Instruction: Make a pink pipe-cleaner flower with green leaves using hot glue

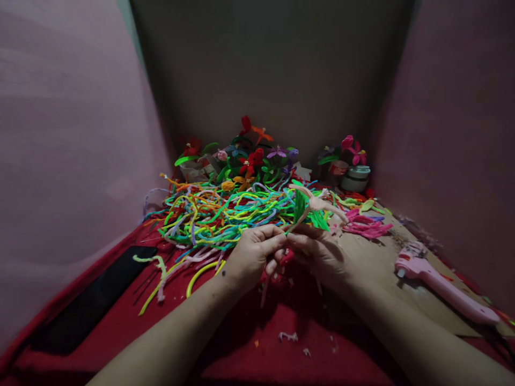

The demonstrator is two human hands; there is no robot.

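Wire piece [319, 203], pale and fuzzy, raised in front of the heap [225, 214] of coloured fuzzy wires, right of its middle. Left hand [251, 251] at the near edge of the heap, thumb and forefinger pressed together on the lower end of the piece. Right hand [322, 254] just beside, also in front of the heap, thumb and forefinger pinched close by on the same lower end; cannot tell how the rest of its fingers lie, being partly hidden.

Looks only part-shaped: pale strands spread out above the fingers, with no full round of petals visible. Green bristly bundle [300, 206] close by at the right part of the heap; cannot tell whether joined to the piece or lying behind.

Judging by the bright flowers [251, 161] behind the heap, some near small cups [191, 171], a good number already finished. More to the right rear of the heap: pink blooms [356, 153] above a lidded jar [356, 179]. Seems plenty left, given so many loose wires in the heap. To its right, pink strips [368, 224] and, farther off, a pink glue gun [440, 287] on cardboard [382, 292], out of hand. In front of the heap, small scraps [287, 337] on the red-covered desk [229, 351], probably offcuts.
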